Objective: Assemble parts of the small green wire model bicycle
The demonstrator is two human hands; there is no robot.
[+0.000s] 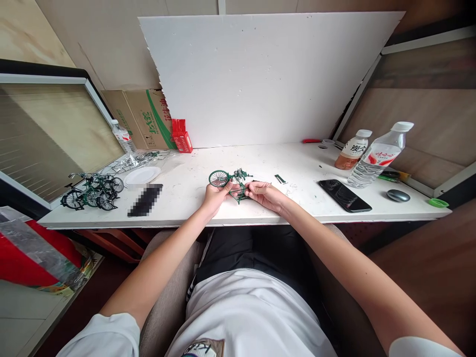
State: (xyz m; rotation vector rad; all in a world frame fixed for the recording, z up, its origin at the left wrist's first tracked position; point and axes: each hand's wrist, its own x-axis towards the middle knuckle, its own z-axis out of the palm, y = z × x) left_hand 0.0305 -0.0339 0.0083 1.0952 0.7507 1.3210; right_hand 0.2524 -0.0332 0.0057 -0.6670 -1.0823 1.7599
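Left hand (215,194), right hand (265,193) grip model bicycle (231,181)

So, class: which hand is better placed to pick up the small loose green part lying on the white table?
Right hand: the small green part lies just beyond it, while the left hand is farther away.

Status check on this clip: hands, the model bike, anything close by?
Left hand and right hand both gripping green model bicycle over white table. Small green part lies just right. Phone further right, apart.
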